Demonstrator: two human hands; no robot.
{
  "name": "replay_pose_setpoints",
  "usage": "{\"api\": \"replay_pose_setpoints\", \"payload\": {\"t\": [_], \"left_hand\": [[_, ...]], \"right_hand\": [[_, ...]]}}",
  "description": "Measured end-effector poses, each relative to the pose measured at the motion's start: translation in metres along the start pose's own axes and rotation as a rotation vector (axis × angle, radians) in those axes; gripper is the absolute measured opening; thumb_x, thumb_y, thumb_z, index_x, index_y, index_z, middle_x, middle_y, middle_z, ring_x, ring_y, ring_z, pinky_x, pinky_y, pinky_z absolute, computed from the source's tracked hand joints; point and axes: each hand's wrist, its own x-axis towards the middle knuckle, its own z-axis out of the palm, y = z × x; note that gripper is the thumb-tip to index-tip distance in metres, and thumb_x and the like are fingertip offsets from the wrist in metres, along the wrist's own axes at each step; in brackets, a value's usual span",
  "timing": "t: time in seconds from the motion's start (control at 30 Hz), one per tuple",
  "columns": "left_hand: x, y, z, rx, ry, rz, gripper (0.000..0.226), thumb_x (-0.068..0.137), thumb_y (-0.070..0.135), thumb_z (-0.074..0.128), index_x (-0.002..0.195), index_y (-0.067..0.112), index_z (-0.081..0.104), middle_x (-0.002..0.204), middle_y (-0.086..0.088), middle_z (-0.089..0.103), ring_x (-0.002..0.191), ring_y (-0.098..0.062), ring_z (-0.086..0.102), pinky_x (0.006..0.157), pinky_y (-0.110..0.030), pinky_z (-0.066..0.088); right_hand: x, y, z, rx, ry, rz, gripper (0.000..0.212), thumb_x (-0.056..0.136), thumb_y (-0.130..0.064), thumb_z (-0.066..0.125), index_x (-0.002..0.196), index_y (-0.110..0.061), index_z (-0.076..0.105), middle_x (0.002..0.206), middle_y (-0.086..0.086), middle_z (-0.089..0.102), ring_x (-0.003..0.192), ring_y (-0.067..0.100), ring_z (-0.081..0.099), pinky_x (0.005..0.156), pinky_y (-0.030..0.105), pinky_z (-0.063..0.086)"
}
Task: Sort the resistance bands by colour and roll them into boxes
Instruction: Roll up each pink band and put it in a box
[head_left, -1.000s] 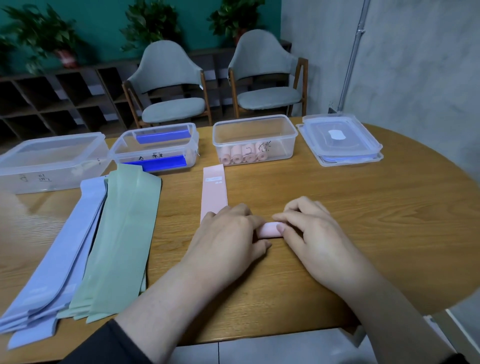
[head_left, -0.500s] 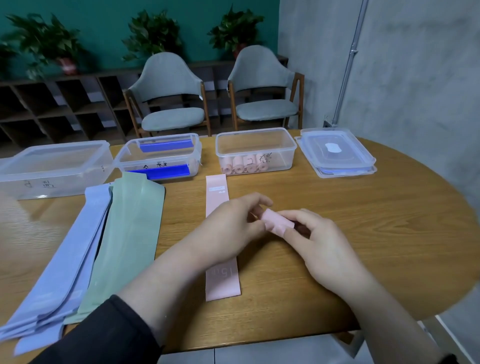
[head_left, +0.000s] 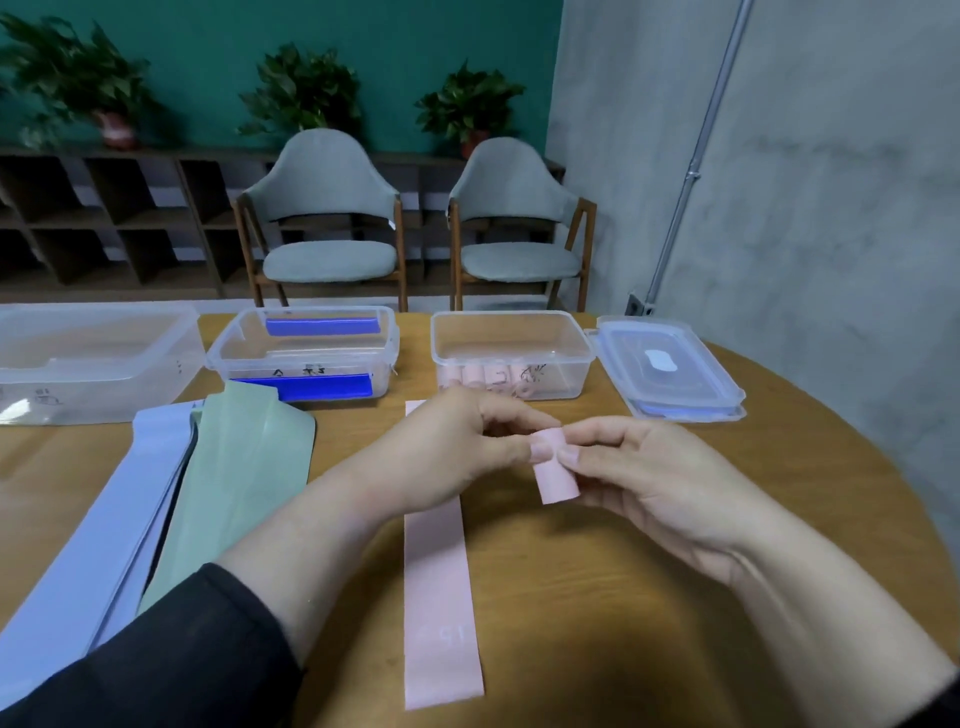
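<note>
Lifted off the bench (head_left: 727, 597) since a second ago, the pink roll (head_left: 555, 470) sits pinched between both hands (head_left: 555, 453). Any slackened pinch could let it unroll before reaching the pink box (head_left: 511, 353).

A rolled pink band (head_left: 557, 475) is pinched between the left hand (head_left: 457, 452) and right hand (head_left: 654, 480), held above the worktop (head_left: 727, 519). A flat pink band (head_left: 439, 597) lies beneath the left hand. Beyond the hands, pink rolls are seen in a clear box (head_left: 511, 353).
</note>
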Motion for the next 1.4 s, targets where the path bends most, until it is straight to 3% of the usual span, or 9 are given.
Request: {"api": "replay_pose_setpoints", "payload": {"t": [0.17, 0.33, 0.47, 0.57, 0.73, 0.87, 0.97, 1.17, 1.4], "left_hand": [[0.032, -0.01, -0.014, -0.086, 0.098, 0.079, 0.017, 0.095, 0.032, 0.07, 0.11, 0.03, 0.075, 0.097, 0.013, 0.076, 0.092, 0.0, 0.069, 0.083, -0.014, 0.052], [0.066, -0.008, -0.043, -0.179, 0.504, -0.098, 0.023, 0.102, 0.033, 0.055, 0.094, 0.022, 0.074, 0.084, 0.003, 0.074, 0.077, -0.012, 0.069, 0.073, -0.027, 0.053], [0.083, 0.023, -0.085, -0.421, 0.46, -0.182, 0.015, 0.1, 0.031, 0.058, 0.097, 0.024, 0.071, 0.083, 0.002, 0.075, 0.07, -0.015, 0.071, 0.066, -0.033, 0.056], [0.099, 0.044, -0.109, -0.034, 0.584, -0.006, 0.018, 0.098, 0.029, 0.058, 0.087, 0.025, 0.072, 0.078, 0.008, 0.073, 0.073, -0.011, 0.07, 0.067, -0.024, 0.054], [0.11, 0.005, -0.086, 0.507, 0.377, 0.034, 0.021, 0.1, 0.029, 0.056, 0.099, 0.019, 0.075, 0.095, 0.0, 0.074, 0.091, -0.019, 0.066, 0.074, -0.03, 0.049], [0.099, -0.064, -0.046, 0.657, 0.367, -0.033, 0.035, 0.106, 0.031, 0.045, 0.078, 0.016, 0.06, 0.084, 0.0, 0.059, 0.087, -0.028, 0.06, 0.067, -0.033, 0.029], [0.093, -0.099, -0.029, 0.701, 0.358, 0.07, 0.031, 0.105, 0.031, 0.046, 0.097, 0.017, 0.072, 0.094, -0.001, 0.07, 0.094, -0.025, 0.062, 0.092, -0.032, 0.036], [0.092, -0.113, -0.025, 0.691, 0.401, 0.134, 0.031, 0.106, 0.032, 0.045, 0.113, 0.02, 0.073, 0.098, 0.001, 0.072, 0.101, -0.02, 0.062, 0.111, -0.027, 0.025], [0.093, -0.114, -0.019, 0.659, 0.466, 0.15, 0.029, 0.104, 0.028, 0.049, 0.113, 0.018, 0.074, 0.095, 0.0, 0.073, 0.098, -0.021, 0.063, 0.114, -0.03, 0.026]], "right_hand": [[0.034, -0.034, -0.013, -0.127, 0.039, 0.013, 0.017, 0.087, -0.012, 0.071, 0.103, -0.01, 0.076, 0.103, 0.013, 0.075, 0.091, 0.018, 0.072, 0.078, 0.024, 0.056], [0.093, -0.076, -0.036, -0.485, 0.28, -0.046, 0.008, 0.085, -0.006, 0.072, 0.091, -0.008, 0.076, 0.076, 0.009, 0.073, 0.065, 0.014, 0.067, 0.065, 0.018, 0.055], [0.153, -0.087, -0.041, -0.752, 0.383, -0.012, 0.002, 0.081, -0.009, 0.073, 0.081, -0.01, 0.075, 0.071, 0.011, 0.073, 0.062, 0.016, 0.07, 0.067, 0.027, 0.061], [0.193, -0.079, -0.039, -0.954, 0.407, 0.07, 0.007, 0.081, -0.01, 0.071, 0.079, -0.004, 0.074, 0.077, 0.018, 0.074, 0.076, 0.035, 0.072, 0.081, 0.046, 0.06], [0.226, -0.058, -0.031, -1.371, 0.36, 0.298, 0.01, 0.076, -0.015, 0.065, 0.074, -0.005, 0.067, 0.063, 0.01, 0.06, 0.06, 0.025, 0.054, 0.059, 0.028, 0.042], [0.235, -0.047, -0.034, -1.519, 0.35, 0.369, 0.015, 0.076, -0.019, 0.066, 0.067, -0.01, 0.057, 0.059, 0.005, 0.058, 0.053, 0.023, 0.053, 0.05, 0.022, 0.04], [0.243, -0.042, -0.032, -1.644, 0.331, 0.385, 0.022, 0.08, -0.024, 0.067, 0.069, -0.013, 0.051, 0.062, 0.002, 0.053, 0.053, 0.018, 0.049, 0.045, 0.024, 0.035], [0.25, -0.032, -0.028, -1.784, 0.192, 0.452, 0.042, 0.09, -0.048, 0.064, 0.07, -0.015, 0.048, 0.068, 0.001, 0.047, 0.074, 0.024, 0.054, 0.068, 0.029, 0.043], [0.244, -0.037, -0.031, -1.652, 0.171, 0.491, 0.047, 0.084, -0.052, 0.068, 0.107, -0.011, 0.068, 0.105, 0.007, 0.067, 0.1, 0.028, 0.063, 0.091, 0.035, 0.053]]}}
